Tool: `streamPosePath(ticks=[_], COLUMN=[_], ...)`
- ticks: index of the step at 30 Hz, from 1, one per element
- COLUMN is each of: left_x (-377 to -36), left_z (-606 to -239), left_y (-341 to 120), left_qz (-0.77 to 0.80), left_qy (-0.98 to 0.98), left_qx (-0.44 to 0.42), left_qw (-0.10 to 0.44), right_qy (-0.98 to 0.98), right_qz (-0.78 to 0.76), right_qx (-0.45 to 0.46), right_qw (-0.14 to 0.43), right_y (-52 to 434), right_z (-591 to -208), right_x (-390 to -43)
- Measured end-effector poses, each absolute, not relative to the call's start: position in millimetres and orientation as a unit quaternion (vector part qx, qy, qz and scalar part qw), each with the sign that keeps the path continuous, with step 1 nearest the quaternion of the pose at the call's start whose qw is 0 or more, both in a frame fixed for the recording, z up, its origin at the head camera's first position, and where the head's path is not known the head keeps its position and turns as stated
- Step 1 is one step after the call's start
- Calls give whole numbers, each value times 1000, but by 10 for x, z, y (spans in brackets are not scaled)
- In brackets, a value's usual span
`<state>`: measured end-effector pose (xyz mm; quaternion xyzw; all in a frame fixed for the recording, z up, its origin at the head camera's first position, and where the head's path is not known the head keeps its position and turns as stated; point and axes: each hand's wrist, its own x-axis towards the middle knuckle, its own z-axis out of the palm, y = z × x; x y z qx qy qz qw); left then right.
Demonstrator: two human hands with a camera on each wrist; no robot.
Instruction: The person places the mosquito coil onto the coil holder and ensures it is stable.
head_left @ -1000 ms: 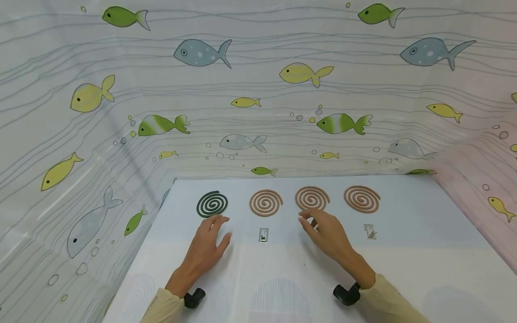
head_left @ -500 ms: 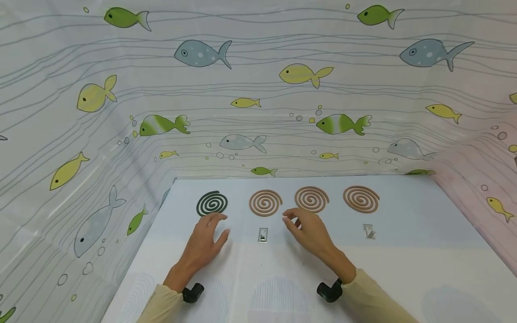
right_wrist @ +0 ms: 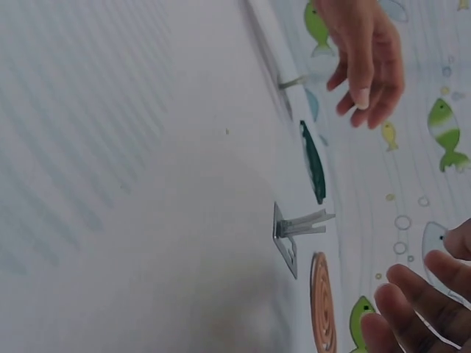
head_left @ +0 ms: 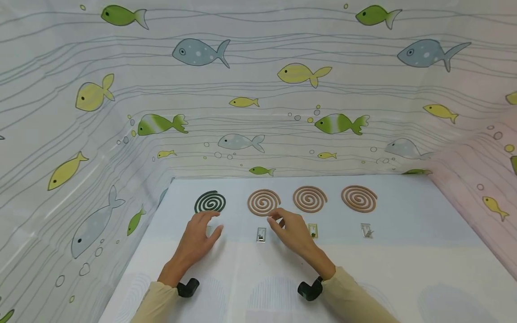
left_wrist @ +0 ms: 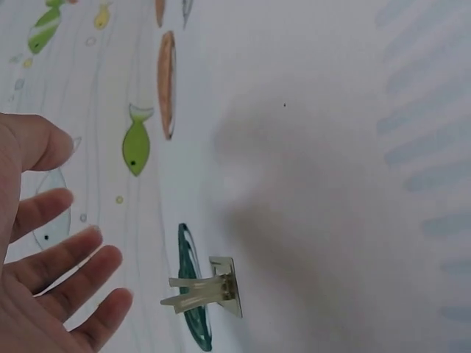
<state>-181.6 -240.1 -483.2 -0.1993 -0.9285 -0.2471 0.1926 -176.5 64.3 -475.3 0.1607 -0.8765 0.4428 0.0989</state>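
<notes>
My left hand (head_left: 197,235) hovers just in front of a dark green mosquito coil (head_left: 210,202), holding nothing, its fingers loosely bent. Under it a small metal coil stand (left_wrist: 228,287) with upright prongs shows in the left wrist view, mostly hidden in the head view. My right hand (head_left: 294,231), also holding nothing, is over the table with thumb and fingers bent apart, its fingertips overlapping the near edge of a brown mosquito coil (head_left: 263,202). Beside it on the left lies a silver coil stand (head_left: 261,235); a gold-toned coil stand (head_left: 313,230) shows to its right.
Two more brown mosquito coils, one mid-right (head_left: 309,199) and one far right (head_left: 358,198), continue the row. Another silver coil stand (head_left: 366,230) lies before the far-right coil. Fish-printed sheeting (head_left: 210,98) rises behind and beside the white tabletop (head_left: 424,215).
My right hand has moved left from in front of the third coil toward the second, uncovering the gold-toned stand. My left hand has shifted slightly left.
</notes>
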Motion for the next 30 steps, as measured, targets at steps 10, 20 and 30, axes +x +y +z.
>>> streamPosePath(ticks=[10,20,30], left_x=[-1872,-1979,-2113], left_z=[-4827,-4842,-4911], left_y=[-2523,-2679,-2859], left_qz=[-287,-300,-375], left_qy=[-938,-939,-922], left_qx=[-148,-128,-76], left_qw=[124,108,66], right_qy=[-872,-866,-862], right_qz=[459,473,479], right_qx=[156,153,165], right_qw=[70,43,39], right_y=[440,248,47], right_z=[-4756,-4692,-4708], right_x=[-1815,-1857,-1941])
